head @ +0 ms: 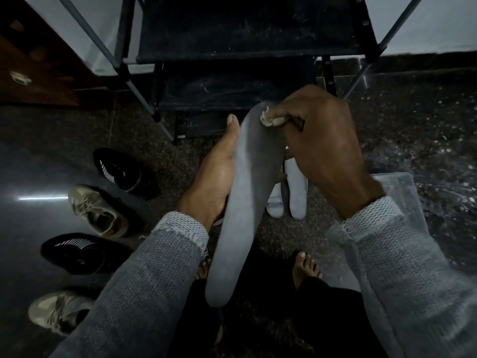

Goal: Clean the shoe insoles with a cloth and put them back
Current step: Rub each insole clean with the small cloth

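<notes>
Between the two hands, a long grey insole is standing nearly on end, toe end up and heel end hanging down toward the person's bare feet. The left hand is cradling it from behind along its left edge, thumb lying straight up the side, while the right hand is closing its fingers round a small pale cloth and pressing it against the toe end. Judging by this, the wiping is starting at the top; working in long strokes down to the heel, with the left palm bracing the back so the insole is not bending away, should be cleaning it evenly. Just beyond the right hand, two lighter insoles are lying side by side on the floor. Left of the left hand, two black shoes and two tan shoes are waiting in a column. Ahead of both hands a dark shoe rack is standing.
</notes>
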Motion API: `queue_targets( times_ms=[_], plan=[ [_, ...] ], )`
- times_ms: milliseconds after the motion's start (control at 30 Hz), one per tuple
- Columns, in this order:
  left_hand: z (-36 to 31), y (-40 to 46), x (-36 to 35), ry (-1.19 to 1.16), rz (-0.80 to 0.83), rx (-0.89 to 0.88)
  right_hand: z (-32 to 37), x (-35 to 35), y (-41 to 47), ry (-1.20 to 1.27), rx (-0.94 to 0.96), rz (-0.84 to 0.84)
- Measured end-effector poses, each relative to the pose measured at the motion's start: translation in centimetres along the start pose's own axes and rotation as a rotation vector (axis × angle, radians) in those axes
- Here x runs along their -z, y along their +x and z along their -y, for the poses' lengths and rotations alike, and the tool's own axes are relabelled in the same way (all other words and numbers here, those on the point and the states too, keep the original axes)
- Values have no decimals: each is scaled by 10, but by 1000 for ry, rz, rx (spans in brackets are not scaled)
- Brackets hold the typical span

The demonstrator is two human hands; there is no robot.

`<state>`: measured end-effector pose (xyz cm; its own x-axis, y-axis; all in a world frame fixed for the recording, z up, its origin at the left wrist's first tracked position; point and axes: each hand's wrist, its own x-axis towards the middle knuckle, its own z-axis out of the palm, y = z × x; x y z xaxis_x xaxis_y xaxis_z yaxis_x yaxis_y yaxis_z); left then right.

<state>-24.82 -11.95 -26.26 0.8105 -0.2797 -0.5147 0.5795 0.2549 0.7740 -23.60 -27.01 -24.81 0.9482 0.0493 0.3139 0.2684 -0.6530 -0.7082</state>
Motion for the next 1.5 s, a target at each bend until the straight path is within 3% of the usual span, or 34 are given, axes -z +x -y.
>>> queue_targets(
  times_ms=[133, 200, 367, 433, 567, 767, 900, 967, 1133, 1200, 1400, 1500],
  plan=[
    [-2, 2, 2, -49, -19, -13, 5, 3, -2, -71, 38, 327],
    [-3, 0, 1, -49, -26, -1, 4, 4, -2, -71, 51, 391],
    [-6, -7, -10, -59, 13, 2, -2, 6, 0, -27, -7, 65],
    [-6, -8, -13, -63, 13, -7, -3, 6, -1, -22, -19, 6],
    [-8, -8, -12, -118, -7, -1, -3, 6, -1, -12, -9, 53],
    [-9, -10, -6, -96, -109, 20, 10, 5, -2, -68, 18, 417],
    [-11, -12, -9, -134, -93, 11, 6, 4, -1, -31, -34, 150],
    [-11, -12, -9, -139, -87, 8, 5, 5, -1, -42, -45, 101],
    [-11, -13, -6, -240, -55, 3, 15, 12, -1, -46, -37, 526],
    [-12, -14, -6, -319, -19, 14, 17, 13, -1, 1, -51, 596],
    [-10, -9, -1, -237, -61, -9, 12, 2, -3, -1, -100, 145],
    [-8, -10, -2, -220, -41, -18, 19, 3, -4, 27, -82, 256]
  ],
)
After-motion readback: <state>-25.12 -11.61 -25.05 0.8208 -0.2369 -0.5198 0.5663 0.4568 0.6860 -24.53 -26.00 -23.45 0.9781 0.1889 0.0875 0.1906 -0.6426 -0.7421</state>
